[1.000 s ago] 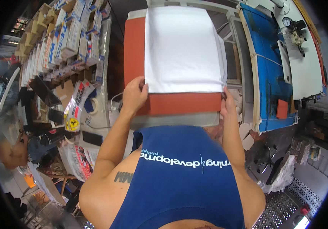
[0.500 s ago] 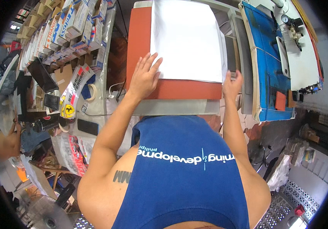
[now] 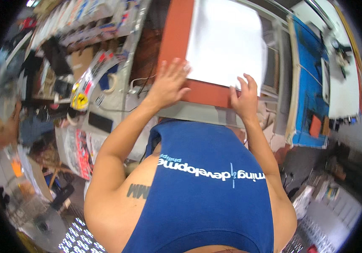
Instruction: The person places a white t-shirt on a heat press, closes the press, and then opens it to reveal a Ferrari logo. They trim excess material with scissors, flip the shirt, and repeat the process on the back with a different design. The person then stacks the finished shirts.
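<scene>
White sheets (image 3: 227,42), seemingly more than one layer, lie on a flat reddish-brown pad (image 3: 174,33). My left hand (image 3: 170,86) is laid flat on the pad, fingers spread, with its fingertips at the sheets' left edge near the close corner. Over the near right corner of the white stack is my right hand (image 3: 246,99), fingers bent and thumb apart. Its fingertips are at the sheet's edge; whether they press on it I cannot tell. Nothing is gripped in either hand.
A grey metal ledge (image 3: 202,111) runs along the pad's near side. To the right stands a blue-covered board (image 3: 305,80) beside a white surface with a gauge fitting. On the left, a table holds a dark phone (image 3: 101,122), a tape roll and printed stickers; boxes (image 3: 84,17) stand behind.
My right hand has moved left from beside the sheets' right edge to their near right corner. My left hand stays by the left edge, its thumb spread wider. The whole view has tilted.
</scene>
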Demonstrator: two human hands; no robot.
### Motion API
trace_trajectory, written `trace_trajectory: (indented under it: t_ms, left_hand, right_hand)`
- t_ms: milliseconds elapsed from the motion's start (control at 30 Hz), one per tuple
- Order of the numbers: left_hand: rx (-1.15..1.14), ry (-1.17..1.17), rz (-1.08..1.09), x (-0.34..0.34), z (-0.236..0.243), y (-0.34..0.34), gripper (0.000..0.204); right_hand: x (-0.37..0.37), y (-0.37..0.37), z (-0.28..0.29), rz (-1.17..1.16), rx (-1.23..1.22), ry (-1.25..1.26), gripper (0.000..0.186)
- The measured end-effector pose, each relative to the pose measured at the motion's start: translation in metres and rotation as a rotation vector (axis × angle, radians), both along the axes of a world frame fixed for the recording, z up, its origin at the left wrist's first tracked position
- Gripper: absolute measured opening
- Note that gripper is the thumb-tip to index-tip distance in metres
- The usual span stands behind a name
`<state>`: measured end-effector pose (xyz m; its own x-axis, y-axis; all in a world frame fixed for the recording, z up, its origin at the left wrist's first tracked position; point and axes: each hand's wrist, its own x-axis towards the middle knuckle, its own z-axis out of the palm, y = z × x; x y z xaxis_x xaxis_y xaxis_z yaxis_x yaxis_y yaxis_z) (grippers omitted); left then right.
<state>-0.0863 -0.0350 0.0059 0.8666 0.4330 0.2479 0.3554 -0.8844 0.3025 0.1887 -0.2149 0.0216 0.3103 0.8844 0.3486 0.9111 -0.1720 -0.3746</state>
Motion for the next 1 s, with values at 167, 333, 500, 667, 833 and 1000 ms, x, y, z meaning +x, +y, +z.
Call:
trace_trajectory:
  t_ms: [167,333,500,667,833,1000]
  left_hand:
    - [-0.153,0.025,-0.036,-0.008,-0.002,-0.01,0.051]
    - [-0.151,-0.494,0.101,-0.033,0.048,0.047,0.023]
    - [0.386,-0.697,0.549,-0.071,0.147,0.212,0.016]
    - [-0.042,-0.011,0.64,-0.055,0.201,0.344,0.025]
    - [0.321,0.651,0.505,-0.022,0.198,0.364,0.025]
    - [0.36,0.634,0.499,-0.017,0.197,0.354,0.024]
  right_hand:
    - [-0.083,0.05,0.003,0.251,-0.122,-0.07,0.056]
    - [-0.093,0.034,0.013,0.281,-0.341,-0.043,0.061]
    - [-0.073,0.014,0.034,0.177,-0.126,0.102,0.035]
    - [-0.077,0.01,0.049,0.044,-0.046,0.212,0.025]
    - [-0.092,-0.005,0.047,0.02,-0.019,0.279,0.023]
    - [-0.098,-0.021,0.041,-0.059,0.004,0.345,0.019]
